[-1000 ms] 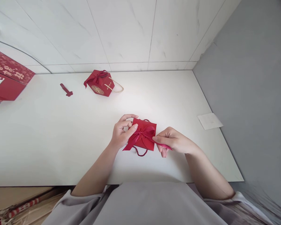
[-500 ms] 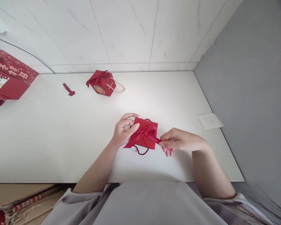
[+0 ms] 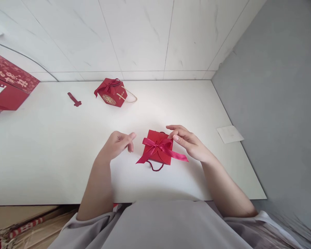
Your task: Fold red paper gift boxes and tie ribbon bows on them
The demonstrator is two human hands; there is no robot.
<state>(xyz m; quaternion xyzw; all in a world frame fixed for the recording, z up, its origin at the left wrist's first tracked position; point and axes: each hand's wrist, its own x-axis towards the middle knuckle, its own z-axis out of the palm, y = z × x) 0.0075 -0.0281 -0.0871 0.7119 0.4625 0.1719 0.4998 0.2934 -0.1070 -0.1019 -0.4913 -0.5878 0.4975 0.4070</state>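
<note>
A small red gift box (image 3: pixel 149 151) lies on the white table in front of me, a shiny crimson ribbon bow (image 3: pixel 158 146) tied across its top. Both ribbon tails spread outward, and a dark red cord handle (image 3: pixel 155 168) loops out at the near side. My left hand (image 3: pixel 119 145) hovers left of the box, apart from it, with thumb out, fingers curled loosely and nothing held. At the box's upper right corner is my right hand (image 3: pixel 185 139), fingers apart beside the bow's right loop; whether the fingertips touch it I cannot tell.
Farther back stands a red hexagonal box (image 3: pixel 111 93) with a ribbon and gold cord handle. Left of it lies a red tag (image 3: pixel 74 99). A large red printed box (image 3: pixel 12 84) is at far left, a white card (image 3: pixel 230 134) at the right edge. Tiled wall behind, grey wall right.
My right hand has let go of the right ribbon tail and moved up to the box's upper right corner. My left hand has released the box and drawn back left.
</note>
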